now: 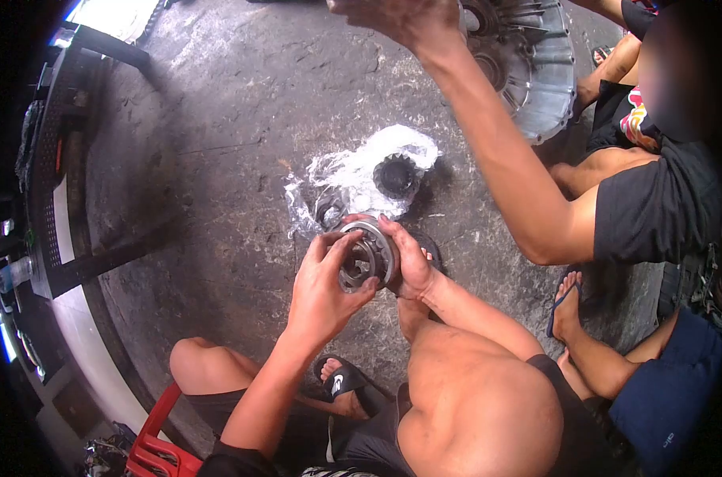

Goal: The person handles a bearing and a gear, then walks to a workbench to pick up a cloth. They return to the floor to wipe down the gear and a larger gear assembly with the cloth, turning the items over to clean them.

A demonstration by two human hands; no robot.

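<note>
Fingers of our left hand (317,286) close around the near side of a round metal part (383,253), the thumb at its lower edge and the fingertips over its upper rim; our right hand (413,258) cups the far side, its fingers wrapped about the outer ring, so that both our hands hold the piece at once, above the dark, worn floor (218,111). Just beyond the part, a crumpled silvery sheet (413,141) lies on the floor, bearing a dark toothed gear (394,176); a smaller round piece (329,211) sits near the sheet's lower edge, partly hidden and hard to make out. Across from us, a co-worker's bare arm (500,163) reaches over the floor from the right, the hand (401,20) blurred and cut off at the top of the view; behind that arm stands a large ribbed metal housing (544,87), near a seated person in dark clothing (655,191); a red plastic chair (158,453) shows at lower left, beside our bent legs.
</note>
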